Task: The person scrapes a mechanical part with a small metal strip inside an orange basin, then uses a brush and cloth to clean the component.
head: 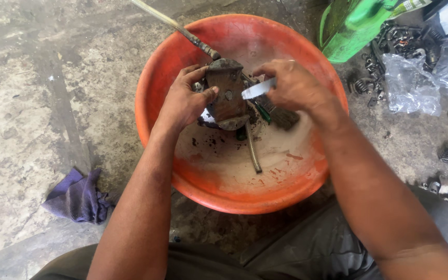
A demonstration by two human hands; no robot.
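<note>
Stained concrete floor (22,129) surrounds my orange basin (156,72); my left hand (182,101) clamps the greasy metal part (227,93), probably heavy and slippery; gripping its edges seems best. My right hand (294,85) is closed around a brush (265,101).

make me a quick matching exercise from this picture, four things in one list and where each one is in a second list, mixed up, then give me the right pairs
Things:
1. purple rag
2. grimy metal part
3. green plastic container
4. crumpled clear plastic bag

Places:
A. held over the orange basin by the left hand
B. on the concrete at lower left
C. on the ground at right, among springs and small metal parts
D. top right, just beyond the basin rim

Pairs: 1-B, 2-A, 3-D, 4-C
</note>
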